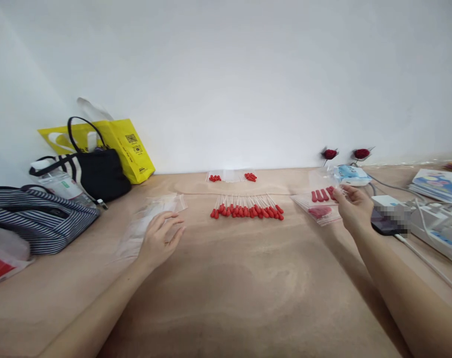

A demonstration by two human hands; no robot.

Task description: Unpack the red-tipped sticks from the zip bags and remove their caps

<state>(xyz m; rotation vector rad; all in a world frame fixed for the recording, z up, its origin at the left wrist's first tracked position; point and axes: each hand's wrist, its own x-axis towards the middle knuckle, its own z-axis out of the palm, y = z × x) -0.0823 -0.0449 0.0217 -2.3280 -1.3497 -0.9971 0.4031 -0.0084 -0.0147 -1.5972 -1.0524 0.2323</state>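
Observation:
My right hand (351,201) pinches the edge of a clear zip bag (315,181) with several red bulbs showing in it. Below that bag lies a pile of similar clear bags (323,215) with red contents. My left hand (162,237) hovers or rests, I cannot tell which, beside flat clear plastic bags (140,221); its fingers are apart and hold nothing. Between the hands, a row of droppers (246,211) with red bulbs and thin clear stems lies on the wooden table (226,288), bulbs toward me.
Two small groups of red bulbs (214,178) (250,177) lie in clear plastic near the wall. At left stand a striped bag (65,219), a black handbag (103,174) and a yellow bag (138,154). At right are a phone (386,223), power strips (434,228), cables and a blue-white packet (352,175).

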